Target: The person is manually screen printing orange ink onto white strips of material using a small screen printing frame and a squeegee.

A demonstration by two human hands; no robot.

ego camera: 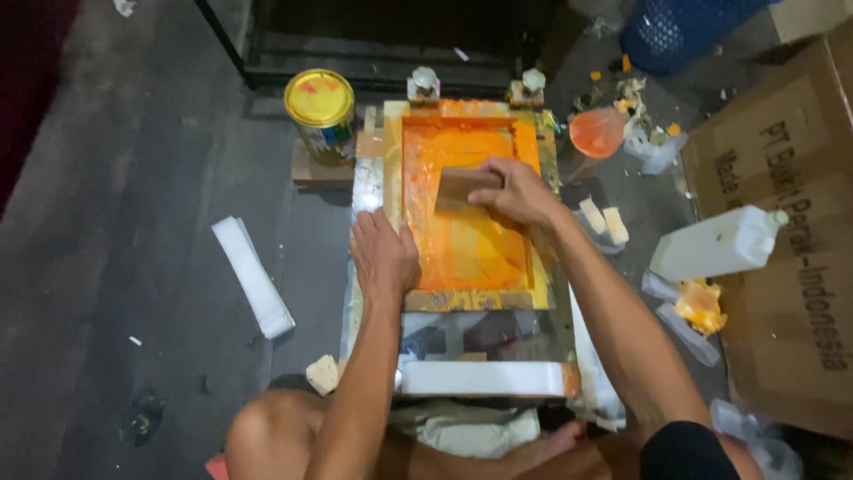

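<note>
Gripping a wooden squeegee (466,188) in the right hand (520,191), a printer steadies the orange-inked screen frame (471,299) with the left hand (384,256) pressed flat, mid-pull.

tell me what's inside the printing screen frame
Orange ink covers the mesh inside the frame. The right hand holds a squeegee on it. Whatever lies beneath the screen is hidden.

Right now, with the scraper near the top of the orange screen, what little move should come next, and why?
Probably a steady pull of the squeegee down toward the person. The right hand holds it near the far end of the screen frame, and orange ink still lies below it. The left hand presses the frame's near left edge, so it looks steadied for a stroke.
</note>
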